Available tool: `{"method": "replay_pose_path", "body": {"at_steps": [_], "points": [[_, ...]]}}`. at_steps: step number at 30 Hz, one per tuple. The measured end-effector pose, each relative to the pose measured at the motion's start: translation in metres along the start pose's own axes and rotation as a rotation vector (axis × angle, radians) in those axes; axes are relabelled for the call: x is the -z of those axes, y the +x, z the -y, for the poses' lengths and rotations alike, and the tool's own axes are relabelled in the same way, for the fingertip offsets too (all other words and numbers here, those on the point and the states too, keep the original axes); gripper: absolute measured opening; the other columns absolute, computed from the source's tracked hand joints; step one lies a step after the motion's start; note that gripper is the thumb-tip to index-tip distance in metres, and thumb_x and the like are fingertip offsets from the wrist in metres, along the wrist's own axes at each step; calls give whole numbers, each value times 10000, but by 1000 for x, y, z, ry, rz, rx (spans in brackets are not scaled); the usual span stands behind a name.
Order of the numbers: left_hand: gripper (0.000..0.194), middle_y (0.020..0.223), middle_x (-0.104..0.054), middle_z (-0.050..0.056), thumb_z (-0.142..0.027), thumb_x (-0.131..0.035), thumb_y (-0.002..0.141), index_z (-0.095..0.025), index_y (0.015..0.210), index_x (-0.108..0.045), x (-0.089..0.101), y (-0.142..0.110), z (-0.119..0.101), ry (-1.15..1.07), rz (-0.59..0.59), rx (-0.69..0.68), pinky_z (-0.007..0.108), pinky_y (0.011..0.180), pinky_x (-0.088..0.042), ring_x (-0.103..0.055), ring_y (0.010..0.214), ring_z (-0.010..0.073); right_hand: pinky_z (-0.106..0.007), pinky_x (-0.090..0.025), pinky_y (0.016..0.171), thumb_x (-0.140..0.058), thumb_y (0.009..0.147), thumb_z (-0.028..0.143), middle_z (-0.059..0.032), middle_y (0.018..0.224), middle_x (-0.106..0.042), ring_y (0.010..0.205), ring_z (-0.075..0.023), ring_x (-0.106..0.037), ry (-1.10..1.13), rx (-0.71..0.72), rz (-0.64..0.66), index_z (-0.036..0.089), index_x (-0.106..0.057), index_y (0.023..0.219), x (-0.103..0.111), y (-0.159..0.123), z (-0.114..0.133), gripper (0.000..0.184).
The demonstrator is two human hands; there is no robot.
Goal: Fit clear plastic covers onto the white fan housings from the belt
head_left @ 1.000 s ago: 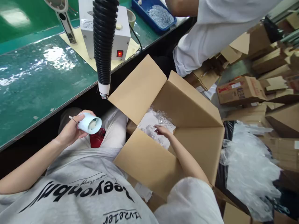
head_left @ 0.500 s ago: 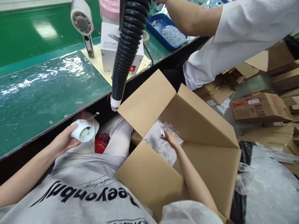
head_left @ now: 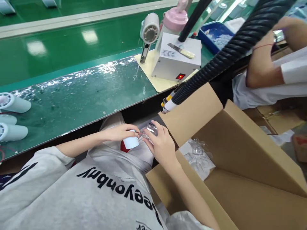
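Note:
Above my lap, my left hand [head_left: 123, 131] is closed round a pale blue cylindrical housing [head_left: 131, 142]. Thin reddish wires show by its fingertips. Close beside it, my right hand [head_left: 161, 143] grips a clear plastic part [head_left: 152, 128] between thumb and fingers. The two pieces are nearly together; whether they touch I cannot tell. At my right stands an open cardboard box [head_left: 240, 147], with more clear plastic parts [head_left: 198, 151] lying on white sheeting inside it.
A black corrugated hose [head_left: 216, 60] hangs over the box. On the green bench [head_left: 96, 95] stand a white box-shaped device [head_left: 177, 57], a handheld fan [head_left: 150, 32] and a pink-lidded bottle [head_left: 175, 19]. Several pale blue housings [head_left: 14, 132] lie at left. A co-worker's arm [head_left: 261, 64] is at right.
My right hand has come out of the box with a clear part and moved left to the housing. My left hand has brought the housing inward. The view has swung left.

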State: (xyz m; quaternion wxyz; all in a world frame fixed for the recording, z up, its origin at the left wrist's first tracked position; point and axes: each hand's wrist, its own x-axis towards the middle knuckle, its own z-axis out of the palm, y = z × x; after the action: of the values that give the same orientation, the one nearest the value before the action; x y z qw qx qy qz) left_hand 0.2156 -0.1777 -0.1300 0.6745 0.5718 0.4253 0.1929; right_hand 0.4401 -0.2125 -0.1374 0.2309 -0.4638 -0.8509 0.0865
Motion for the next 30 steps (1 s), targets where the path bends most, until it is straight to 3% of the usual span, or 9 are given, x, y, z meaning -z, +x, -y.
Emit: {"method": "replay_pose_path", "body": {"at_steps": [2, 6, 9, 12, 15, 18, 21, 25, 30], "points": [[227, 920, -701, 55, -393, -663, 859, -197, 920, -760, 6, -10, -1, 224, -126, -181, 295, 803, -490, -628, 861, 194, -457, -601, 832, -698, 928, 280, -137, 1343, -605, 1126, -339, -627, 197, -51, 101, 251, -765, 935, -4, 9, 0, 73], [428, 1060, -677, 80, -468, -792, 794, -220, 1141, -748, 14, -21, 6, 324, -269, -296, 351, 897, -498, -620, 961, 229, -413, -593, 879, -729, 909, 397, -107, 1187, -636, 1059, -273, -678, 619, -165, 164, 224, -703, 757, -3, 20, 8, 232], [594, 1221, -642, 124, -464, -914, 658, -239, 1187, -765, 18, -22, 16, 325, -243, -323, 418, 991, -502, -614, 1120, 284, -357, -587, 775, -675, 940, 395, -101, 1077, -684, 931, -229, -692, 793, -296, 88, 218, -705, 711, -1, 23, 16, 291], [633, 1458, -565, 141, -378, -938, 632, -285, 1232, -756, 20, -22, 20, 277, -153, -330, 454, 1051, -498, -557, 1322, 338, -333, -576, 699, -721, 906, 413, -95, 993, -729, 900, -234, -699, 916, -406, 34, 223, -716, 660, 0, 25, 16, 311], [674, 1403, -649, 140, -326, -908, 671, -268, 1311, -707, 17, -26, 16, 156, -85, -301, 404, 974, -554, -618, 1281, 322, -370, -601, 773, -779, 868, 446, -86, 972, -769, 930, -250, -724, 1039, -464, 14, 235, -741, 645, 1, 25, 11, 309], [679, 1336, -692, 141, -302, -878, 700, -224, 1342, -671, 12, -29, 10, -6, -112, -248, 346, 886, -584, -700, 1115, 269, -442, -609, 923, -855, 800, 450, -93, 1138, -779, 1080, -297, -733, 1047, -345, 40, 255, -809, 805, 4, 23, 6, 200], [695, 1351, -672, 136, -312, -866, 716, -229, 1367, -640, 11, -33, 7, -138, -118, -185, 303, 802, -593, -722, 971, 211, -480, -563, 1066, -896, 771, 341, -97, 1343, -713, 1260, -325, -672, 848, -160, 73, 278, -801, 1084, 6, 19, 5, 333], [737, 1249, -706, 124, -363, -873, 726, -220, 1403, -620, 14, -37, 6, -82, -82, -165, 264, 668, -559, -701, 803, 172, -471, -567, 1081, -836, 845, 279, -99, 1328, -722, 1249, -307, -686, 746, -70, 47, 270, -738, 1163, 6, 11, 9, 332], [723, 1394, -660, 127, -346, -886, 728, -268, 1403, -642, 17, -42, 4, -13, -35, -318, 306, 839, -581, -679, 1151, 273, -458, -625, 998, -828, 853, 377, -115, 1285, -727, 1251, -303, -677, 891, -164, 96, 242, -693, 1179, 7, 6, 14, 378]]}}
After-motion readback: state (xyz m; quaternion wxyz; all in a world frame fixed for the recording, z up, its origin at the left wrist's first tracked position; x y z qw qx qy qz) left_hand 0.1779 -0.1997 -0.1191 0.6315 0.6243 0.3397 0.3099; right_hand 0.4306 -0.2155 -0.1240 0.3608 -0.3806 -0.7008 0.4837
